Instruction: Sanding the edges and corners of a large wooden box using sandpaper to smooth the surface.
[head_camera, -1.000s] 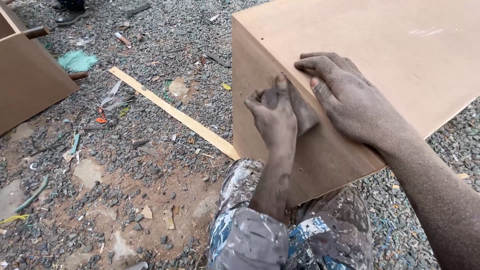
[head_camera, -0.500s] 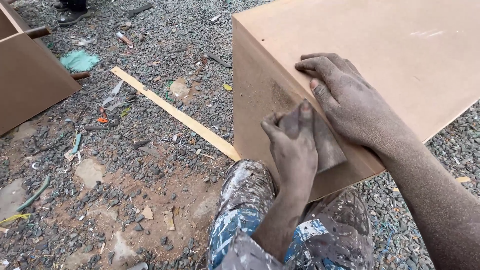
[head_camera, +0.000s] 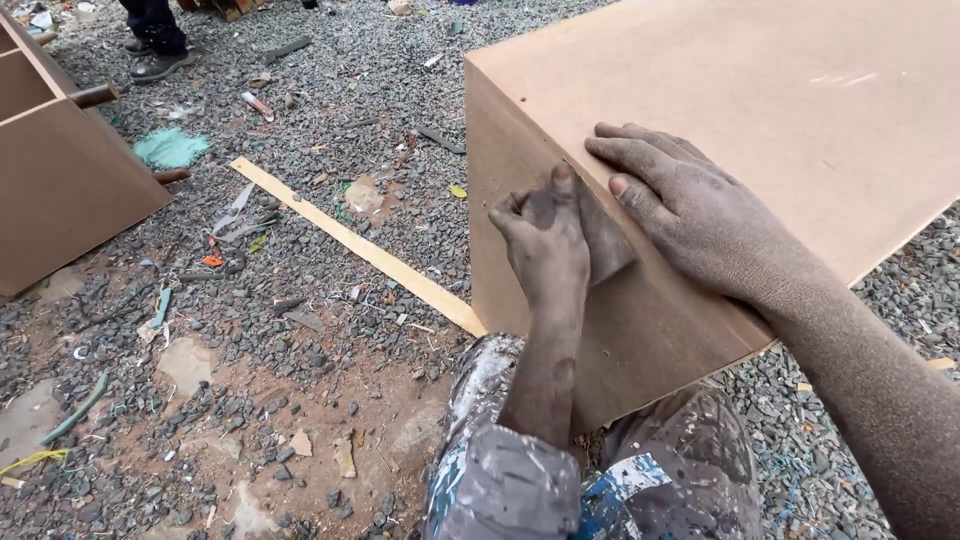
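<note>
Against the board box (head_camera: 520, 160) side, left hand (head_camera: 545, 240) closed around sandpaper (head_camera: 605, 240).

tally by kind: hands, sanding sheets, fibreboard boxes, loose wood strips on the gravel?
Hands: 2, left hand and right hand
Sanding sheets: 1, sandpaper under the left hand
Fibreboard boxes: 2, big box and second box
Wood strips: 1, wood strip
Total: 6

Paint-spattered trousers (head_camera: 600, 480) — grey, perhaps.
</note>
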